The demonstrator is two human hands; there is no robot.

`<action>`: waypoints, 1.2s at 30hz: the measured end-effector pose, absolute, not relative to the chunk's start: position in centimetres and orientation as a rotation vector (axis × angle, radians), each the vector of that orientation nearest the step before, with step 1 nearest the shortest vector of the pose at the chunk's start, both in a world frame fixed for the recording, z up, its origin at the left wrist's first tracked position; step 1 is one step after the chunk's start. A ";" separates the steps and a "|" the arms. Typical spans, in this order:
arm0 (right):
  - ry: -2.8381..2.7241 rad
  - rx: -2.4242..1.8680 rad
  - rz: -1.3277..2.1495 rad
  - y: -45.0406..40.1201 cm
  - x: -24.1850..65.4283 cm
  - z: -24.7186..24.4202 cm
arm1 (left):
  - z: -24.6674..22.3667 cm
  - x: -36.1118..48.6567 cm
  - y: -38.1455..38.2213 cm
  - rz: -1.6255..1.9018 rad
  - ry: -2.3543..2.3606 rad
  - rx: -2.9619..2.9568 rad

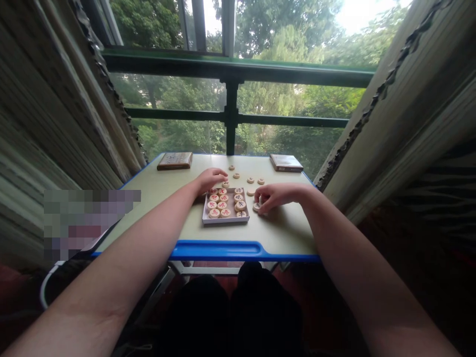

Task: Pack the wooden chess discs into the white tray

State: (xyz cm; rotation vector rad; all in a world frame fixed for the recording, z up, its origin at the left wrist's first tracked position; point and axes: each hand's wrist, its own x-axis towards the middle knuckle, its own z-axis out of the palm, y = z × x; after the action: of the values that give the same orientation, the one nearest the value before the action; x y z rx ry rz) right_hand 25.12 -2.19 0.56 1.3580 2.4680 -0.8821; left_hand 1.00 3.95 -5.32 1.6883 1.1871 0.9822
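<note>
A shallow white box (pixel 226 219) on the table holds several round wooden pieces, red-marked ones (pixel 225 213) on its left side and dark-marked ones (pixel 240 205) on its right. My left hand (pixel 210 180) is at the box's back left corner, its fingers curved over a piece (pixel 225 184) just behind the box. To the right of the box, my right hand (pixel 270 195) has its thumb and fingers closed round a round piece (pixel 257 206) at the table surface. Several loose pieces (pixel 250 180) lie behind the box and between it and my right hand.
The pale table (pixel 286 230) has a blue edge with a groove (pixel 219 248) at the front. A brown box (pixel 174 161) lies at the back left, a flat case (pixel 286 163) at the back right. Behind are window rails (pixel 297 77); a blurred-out object stands at the left edge.
</note>
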 end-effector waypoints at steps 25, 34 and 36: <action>2.918 1.148 -0.600 -5.7 22.2 1.6 | -5.3 1.3 4.0 1.006 1.200 1.842; 2.901 1.183 -0.556 -5.8 22.2 1.6 | -5.2 1.3 3.8 0.997 1.264 1.842; 2.901 1.185 -0.536 -5.9 22.1 1.6 | -5.2 1.3 3.8 0.988 1.262 1.834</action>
State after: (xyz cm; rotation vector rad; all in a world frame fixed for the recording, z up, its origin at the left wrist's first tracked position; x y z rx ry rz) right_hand 22.11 -5.88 1.60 1.1855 2.9007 -0.5361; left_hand 1.28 3.80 -5.17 1.8344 1.2622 0.9879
